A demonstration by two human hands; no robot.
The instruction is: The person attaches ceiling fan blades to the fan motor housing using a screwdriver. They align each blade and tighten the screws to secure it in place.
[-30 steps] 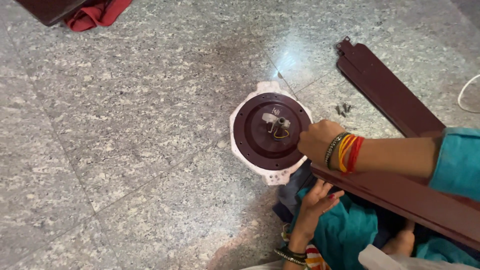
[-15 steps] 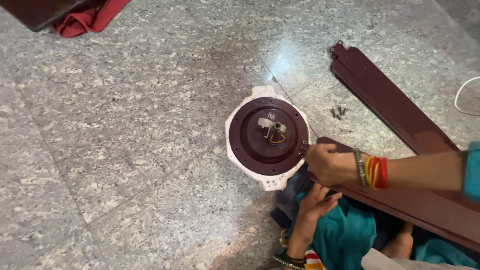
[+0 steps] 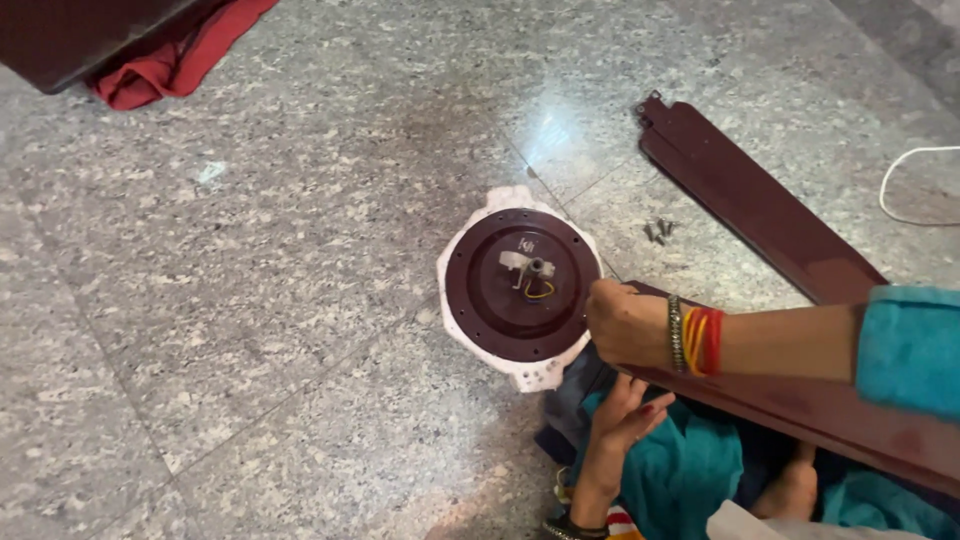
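Right hand (image 3: 628, 325) shifted off fan motor (image 3: 522, 284) centre to its rim, fingers curled on blade (image 3: 800, 400) end held there. Left hand (image 3: 625, 405) open beneath blade. Motor rested on floor (image 3: 250, 300); screws (image 3: 658, 230) near spare blade (image 3: 750, 205).

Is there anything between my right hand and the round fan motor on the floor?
Nothing visible. The right hand is already at the near right edge of the brown fan motor. The loose screws lie off to the side, beside the detached fan blade.
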